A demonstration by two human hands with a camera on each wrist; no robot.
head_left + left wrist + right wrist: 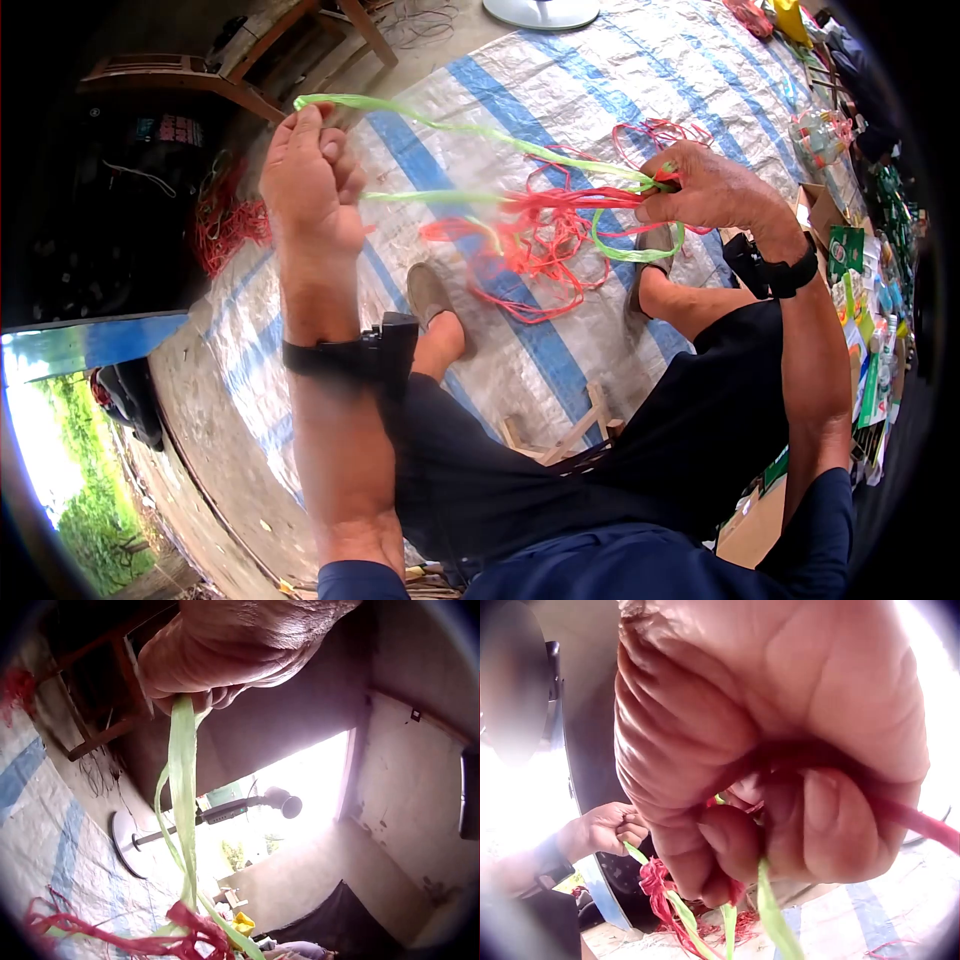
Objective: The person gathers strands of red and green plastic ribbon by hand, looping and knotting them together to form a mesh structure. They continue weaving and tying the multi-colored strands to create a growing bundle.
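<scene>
My left hand is raised at the left of the head view and pinches one end of a light green plastic ribbon. From there the ribbon stretches across to my right hand. That hand grips a bunch of red plastic string together with green strands, its fingers curled round them in the right wrist view. Loose red string and a green loop dangle below the bunch. In the left wrist view the green ribbon hangs flat from beneath the left hand's fingers.
A white and blue striped sheet covers the floor under my feet. More red string lies in a heap at the left. At the back stand a wooden stool and a round white base. Boxes and packets line the right side.
</scene>
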